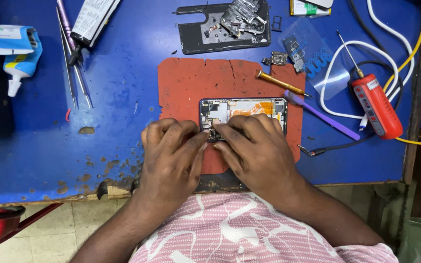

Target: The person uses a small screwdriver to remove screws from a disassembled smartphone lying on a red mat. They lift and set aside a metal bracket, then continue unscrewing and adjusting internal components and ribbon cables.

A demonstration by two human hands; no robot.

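Hands | left hand (171, 151), right hand (257, 146) | fingertips pinched on opened phone (243, 113)

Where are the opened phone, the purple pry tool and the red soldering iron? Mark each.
opened phone (249, 108), head view, orange flex cable inside.
purple pry tool (325, 118), head view, mid shaft.
red soldering iron (376, 104), head view, red handle.

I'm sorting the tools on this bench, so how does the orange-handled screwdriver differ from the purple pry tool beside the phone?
The orange-handled screwdriver is short, round and ends in a thin metal tip; the purple pry tool is longer, flat and looks to be all plastic. The screwdriver lies wholly on the red mat, while the pry tool runs off it onto the blue table. Both lie untouched, slanting the same way.
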